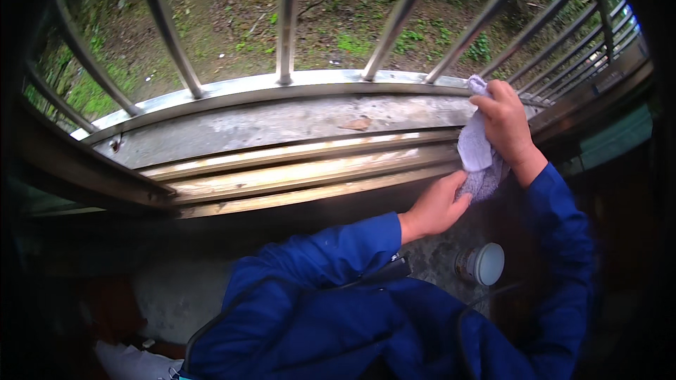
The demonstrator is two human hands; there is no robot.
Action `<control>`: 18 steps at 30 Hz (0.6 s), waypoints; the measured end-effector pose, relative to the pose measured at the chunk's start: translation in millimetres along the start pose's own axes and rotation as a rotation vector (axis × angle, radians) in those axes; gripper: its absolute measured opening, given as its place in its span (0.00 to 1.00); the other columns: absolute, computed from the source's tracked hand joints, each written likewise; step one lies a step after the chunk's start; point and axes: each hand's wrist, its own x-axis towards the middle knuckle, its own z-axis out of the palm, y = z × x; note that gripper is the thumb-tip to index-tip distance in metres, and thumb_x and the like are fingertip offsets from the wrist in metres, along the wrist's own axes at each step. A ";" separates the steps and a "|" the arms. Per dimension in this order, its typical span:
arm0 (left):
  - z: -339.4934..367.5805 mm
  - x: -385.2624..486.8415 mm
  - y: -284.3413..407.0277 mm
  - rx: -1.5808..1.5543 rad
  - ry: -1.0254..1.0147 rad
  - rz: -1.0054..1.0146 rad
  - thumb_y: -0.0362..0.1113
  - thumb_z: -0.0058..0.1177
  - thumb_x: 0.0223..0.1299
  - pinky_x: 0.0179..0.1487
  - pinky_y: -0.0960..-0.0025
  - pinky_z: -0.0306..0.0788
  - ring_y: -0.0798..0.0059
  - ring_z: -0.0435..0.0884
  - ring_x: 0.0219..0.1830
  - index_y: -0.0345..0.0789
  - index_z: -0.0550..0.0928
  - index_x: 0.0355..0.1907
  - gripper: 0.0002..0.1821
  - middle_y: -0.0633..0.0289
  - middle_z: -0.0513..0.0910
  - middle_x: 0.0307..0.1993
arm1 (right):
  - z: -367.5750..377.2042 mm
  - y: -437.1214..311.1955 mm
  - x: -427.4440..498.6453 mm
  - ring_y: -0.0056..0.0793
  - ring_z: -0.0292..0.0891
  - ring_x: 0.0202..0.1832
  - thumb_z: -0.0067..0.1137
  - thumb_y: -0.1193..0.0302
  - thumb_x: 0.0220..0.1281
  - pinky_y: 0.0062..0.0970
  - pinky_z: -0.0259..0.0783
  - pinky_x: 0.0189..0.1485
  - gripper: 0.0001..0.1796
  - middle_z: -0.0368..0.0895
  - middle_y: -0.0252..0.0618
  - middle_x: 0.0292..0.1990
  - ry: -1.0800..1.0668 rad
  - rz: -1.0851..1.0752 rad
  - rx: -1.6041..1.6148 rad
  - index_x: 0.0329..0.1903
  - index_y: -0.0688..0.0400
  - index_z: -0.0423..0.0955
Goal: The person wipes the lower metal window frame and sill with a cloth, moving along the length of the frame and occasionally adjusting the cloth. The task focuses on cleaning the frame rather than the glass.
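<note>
A light purple-grey terry cloth (475, 150) hangs bunched between my two hands at the right end of the window sill. My right hand (508, 121) grips its upper part, close to the metal rail of the window grille. Lower down, my left hand (435, 203) pinches the cloth's lower edge between thumb and fingers. Behind the cloth run the metal sliding-window tracks (317, 169), whose right end it covers. A concrete ledge (253, 124) with a dry brown leaf (356, 124) on it lies between the tracks and the grille.
Upright metal bars (288, 21) rise from the grille's bottom rail (237, 89), with leafy ground outside. Dark window frames stand left (95, 163) and right (591, 89). A white bucket (488, 264) is on the floor below my arms. Something white (137, 361) lies at lower left.
</note>
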 end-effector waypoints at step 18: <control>-101.9 -115.3 64.5 0.256 -0.153 0.347 0.31 0.48 0.54 0.63 0.56 0.64 0.50 0.71 0.59 0.32 0.74 0.55 0.22 0.47 0.74 0.54 | -41.1 -165.7 81.8 0.26 0.72 0.51 0.50 0.78 0.63 0.26 0.67 0.56 0.13 0.78 0.39 0.46 -0.480 0.014 1.433 0.49 0.64 0.74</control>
